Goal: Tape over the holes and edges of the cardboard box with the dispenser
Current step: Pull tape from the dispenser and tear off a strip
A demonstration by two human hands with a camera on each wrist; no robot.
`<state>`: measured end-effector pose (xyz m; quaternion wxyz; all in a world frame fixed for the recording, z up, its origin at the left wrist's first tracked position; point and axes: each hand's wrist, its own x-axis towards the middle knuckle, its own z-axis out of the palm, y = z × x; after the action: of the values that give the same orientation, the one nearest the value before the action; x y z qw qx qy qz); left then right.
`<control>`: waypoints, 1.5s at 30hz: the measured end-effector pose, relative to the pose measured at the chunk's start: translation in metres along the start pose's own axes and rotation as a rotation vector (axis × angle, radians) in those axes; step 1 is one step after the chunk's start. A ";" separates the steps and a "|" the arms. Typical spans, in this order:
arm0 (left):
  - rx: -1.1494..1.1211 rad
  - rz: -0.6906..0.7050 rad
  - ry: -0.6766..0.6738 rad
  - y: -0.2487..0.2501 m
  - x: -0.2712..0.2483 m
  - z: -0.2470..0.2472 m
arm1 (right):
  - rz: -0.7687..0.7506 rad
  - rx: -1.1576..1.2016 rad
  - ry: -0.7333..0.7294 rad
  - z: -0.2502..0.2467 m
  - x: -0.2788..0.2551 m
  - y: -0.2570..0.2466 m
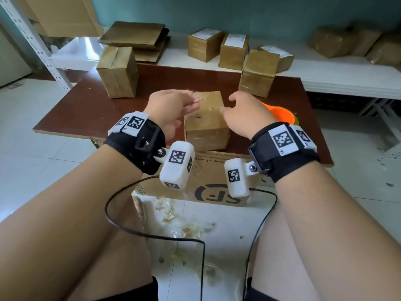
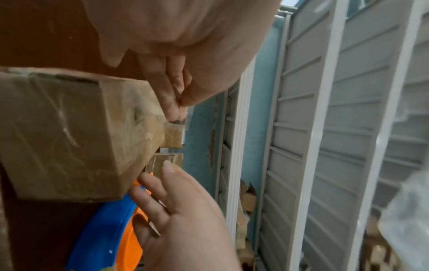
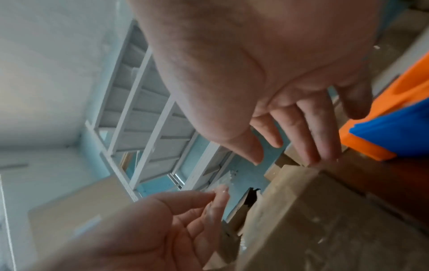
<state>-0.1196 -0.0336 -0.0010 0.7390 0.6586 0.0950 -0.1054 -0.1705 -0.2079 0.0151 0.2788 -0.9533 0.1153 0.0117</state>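
A small cardboard box (image 1: 206, 127) stands on the brown table (image 1: 86, 109), with a slot and a torn hole (image 3: 252, 196) in its top. My left hand (image 1: 193, 103) hovers over the box's top left corner and pinches a crumpled bit of clear tape (image 1: 196, 98) between thumb and fingers (image 2: 180, 104). My right hand (image 1: 227, 103) hangs over the top right side with straight, spread fingers (image 3: 308, 139) and holds nothing. The orange and blue tape dispenser (image 1: 280, 112) lies on the table just right of the box, partly hidden by my right hand.
Two taped boxes (image 1: 118, 71) (image 1: 258, 72) stand farther back on the table. More boxes and flattened cardboard (image 1: 138, 40) sit on the white shelf behind. A printed carton (image 1: 217, 190) leans below the table's near edge. Cables and tape scraps (image 1: 186, 229) lie on the floor.
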 end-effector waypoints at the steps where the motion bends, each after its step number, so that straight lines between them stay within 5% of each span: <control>1: 0.004 0.063 0.005 0.000 -0.002 -0.004 | -0.010 0.047 -0.001 -0.001 -0.004 0.001; 4: -0.015 0.229 -0.028 0.003 -0.009 -0.010 | -0.112 0.317 0.061 0.000 -0.013 -0.001; 10: 0.065 0.281 -0.227 0.003 -0.024 0.003 | -0.206 0.698 0.159 0.000 -0.012 -0.004; 16: 0.193 0.393 -0.248 0.000 -0.022 0.009 | -0.242 0.636 0.216 0.000 0.000 0.010; 24: 0.339 0.651 -0.064 -0.008 -0.014 0.025 | -0.271 0.543 0.318 0.002 0.005 0.002; 27: 0.272 0.588 -0.079 -0.009 -0.013 0.028 | -0.267 0.516 0.353 0.003 0.007 0.000; 30: 0.215 0.363 -0.031 -0.003 -0.006 0.023 | -0.255 0.507 0.371 0.003 0.009 0.001; 32: 0.228 0.372 -0.008 -0.001 -0.002 0.020 | -0.254 0.520 0.367 0.005 0.009 0.000; 36: 0.553 0.599 0.004 -0.007 0.001 0.017 | -0.245 0.589 0.468 0.005 0.012 0.002; 39: 0.788 0.613 0.012 -0.011 0.007 0.016 | -0.154 0.699 0.541 -0.002 0.019 0.010; 45: 1.206 0.642 -0.061 -0.018 0.010 0.023 | 0.371 1.192 0.018 -0.004 0.017 0.025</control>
<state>-0.1146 -0.0584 -0.0180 0.2399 0.9475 -0.2011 0.0658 -0.1595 -0.2340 0.0042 0.7552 -0.5979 0.2682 -0.0145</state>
